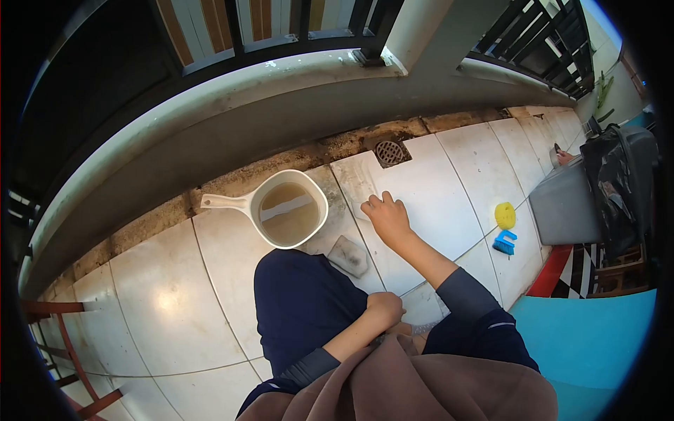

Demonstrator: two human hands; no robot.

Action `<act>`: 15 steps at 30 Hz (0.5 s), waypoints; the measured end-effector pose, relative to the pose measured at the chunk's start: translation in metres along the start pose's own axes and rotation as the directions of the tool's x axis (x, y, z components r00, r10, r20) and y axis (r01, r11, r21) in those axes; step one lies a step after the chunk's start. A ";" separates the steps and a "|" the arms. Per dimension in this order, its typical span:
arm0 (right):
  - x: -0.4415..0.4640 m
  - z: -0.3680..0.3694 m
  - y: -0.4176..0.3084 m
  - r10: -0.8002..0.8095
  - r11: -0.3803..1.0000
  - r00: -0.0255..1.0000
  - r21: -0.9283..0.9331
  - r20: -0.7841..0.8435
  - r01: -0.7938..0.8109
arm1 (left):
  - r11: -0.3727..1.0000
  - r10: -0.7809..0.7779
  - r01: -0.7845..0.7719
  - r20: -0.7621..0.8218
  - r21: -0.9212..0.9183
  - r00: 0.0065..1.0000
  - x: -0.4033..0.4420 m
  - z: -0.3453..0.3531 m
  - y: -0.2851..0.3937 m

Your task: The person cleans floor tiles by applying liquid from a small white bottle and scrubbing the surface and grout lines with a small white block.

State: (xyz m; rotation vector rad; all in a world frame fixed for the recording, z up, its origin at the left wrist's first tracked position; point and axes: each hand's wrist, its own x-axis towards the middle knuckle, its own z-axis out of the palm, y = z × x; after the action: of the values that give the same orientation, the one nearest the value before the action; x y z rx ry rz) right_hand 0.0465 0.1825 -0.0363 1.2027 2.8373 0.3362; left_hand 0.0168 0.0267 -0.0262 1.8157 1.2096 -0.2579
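My right hand (388,219) is down at the white floor tiles (439,179), below the drain grate. Its fingers are curled, and whatever may be under them is hidden. My left hand (386,310) is closed and lies against my dark blue trouser leg (302,298); its palm side is out of sight. A cream long-handled dipper (321,210) holding cloudy brownish water stands on the tiles left of my right hand. Between the dipper and my hands lies a flat, grey-stained whitish block (348,257).
A square drain grate (392,153) sits by the dirty wall edge. To the right lie a yellow scrubbing pad (505,215) and a blue brush (504,243), near a grey bin (567,203) with a black bag. Another person's foot (563,156) shows behind. A reddish metal rack (70,344) stands left.
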 end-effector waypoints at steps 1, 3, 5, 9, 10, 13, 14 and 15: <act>0.000 -0.002 -0.001 -0.012 1.000 1.000 -0.006 -0.002 0.012 | 1.000 0.003 -0.003 0.000 0.003 1.000 0.000 0.000 0.001; -0.005 -0.004 0.000 -0.021 1.000 1.000 -0.018 0.001 0.021 | 1.000 0.007 -0.007 0.021 -0.004 1.000 0.001 0.002 0.003; 0.012 -0.001 0.002 -0.020 0.999 0.999 -0.041 -0.034 0.018 | 1.000 0.007 -0.007 0.039 0.002 0.999 0.003 0.002 0.004; 0.046 0.007 0.003 -0.020 0.998 0.996 -0.066 -0.090 0.014 | 0.999 -0.012 0.012 0.022 0.032 1.000 0.004 0.003 0.003; 0.043 0.006 0.004 -0.024 0.999 0.997 -0.044 -0.080 0.020 | 0.999 -0.016 0.015 0.008 0.041 1.000 0.003 0.004 0.002; 0.022 0.002 0.004 -0.065 0.998 0.997 0.004 -0.039 0.065 | 1.000 0.004 -0.005 0.004 0.021 1.000 0.002 0.003 -0.001; 0.009 -0.001 0.004 -0.089 0.996 0.996 0.013 -0.014 0.089 | 1.000 0.004 -0.004 0.003 0.021 1.000 0.001 0.003 -0.002; 0.003 -0.004 0.004 -0.111 0.994 0.994 0.022 0.012 0.111 | 1.000 0.006 -0.006 0.002 0.021 1.000 0.000 0.003 -0.001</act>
State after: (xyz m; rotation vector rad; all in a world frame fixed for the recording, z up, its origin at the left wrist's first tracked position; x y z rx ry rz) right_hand 0.0468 0.1863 -0.0312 1.0404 2.8885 0.2926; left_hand 0.0168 0.0242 -0.0281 1.8360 1.2037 -0.2699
